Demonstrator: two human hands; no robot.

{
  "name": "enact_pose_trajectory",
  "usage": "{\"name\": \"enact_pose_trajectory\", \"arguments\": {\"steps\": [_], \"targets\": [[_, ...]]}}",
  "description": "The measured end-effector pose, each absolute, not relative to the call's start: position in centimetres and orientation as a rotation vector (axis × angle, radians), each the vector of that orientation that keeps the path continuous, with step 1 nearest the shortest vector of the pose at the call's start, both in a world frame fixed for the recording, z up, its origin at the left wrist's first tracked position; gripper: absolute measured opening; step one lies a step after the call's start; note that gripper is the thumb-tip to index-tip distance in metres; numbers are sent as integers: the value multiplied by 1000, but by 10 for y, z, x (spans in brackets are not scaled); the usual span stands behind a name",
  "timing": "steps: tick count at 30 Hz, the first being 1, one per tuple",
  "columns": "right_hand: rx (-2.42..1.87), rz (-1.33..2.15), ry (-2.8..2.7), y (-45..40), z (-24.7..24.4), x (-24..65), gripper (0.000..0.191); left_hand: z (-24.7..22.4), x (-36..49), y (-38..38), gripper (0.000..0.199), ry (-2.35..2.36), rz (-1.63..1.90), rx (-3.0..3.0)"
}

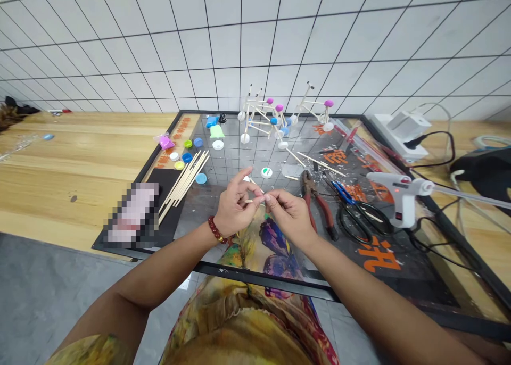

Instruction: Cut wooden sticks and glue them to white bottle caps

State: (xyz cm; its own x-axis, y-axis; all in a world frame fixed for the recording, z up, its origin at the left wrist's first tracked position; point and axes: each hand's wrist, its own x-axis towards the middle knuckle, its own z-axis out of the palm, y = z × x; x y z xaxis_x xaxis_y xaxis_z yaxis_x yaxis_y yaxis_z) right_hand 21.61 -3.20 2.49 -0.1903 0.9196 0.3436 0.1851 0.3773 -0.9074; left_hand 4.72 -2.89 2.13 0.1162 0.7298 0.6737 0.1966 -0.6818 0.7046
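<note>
Near the table's front edge my left hand (238, 205), with a red bead bracelet at the wrist, pinches a small stick piece (255, 186) between thumb and fingers. Fingertips of my right hand (288, 212) meet those of the left at the stick's lower end, pressed together on something too small to make out. A white round cap with green print (266, 172) lies just beyond the hands. Long wooden sticks (186, 181) lie to the left. Behind stand small stick models with white wheels (265, 117) and pink and blue ends.
Pliers (309, 187), black scissors (357, 221) and a white glue gun (405, 197) with cables lie at the right. Coloured clay lids and packets (165, 141) are at the back left. A power strip (395, 136) sits by the tiled wall.
</note>
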Motion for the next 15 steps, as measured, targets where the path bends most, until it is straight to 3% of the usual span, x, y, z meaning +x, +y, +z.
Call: {"name": "enact_pose_trajectory", "arguments": {"steps": [5, 15], "targets": [[-910, 1019, -1682, -33, 25, 218, 34, 20, 48, -29, 51, 680, 1577, 2066], [-909, 1055, -1671, -32, 26, 216, 29, 22, 48, -33, 45, 696, 1627, 2062]]}}
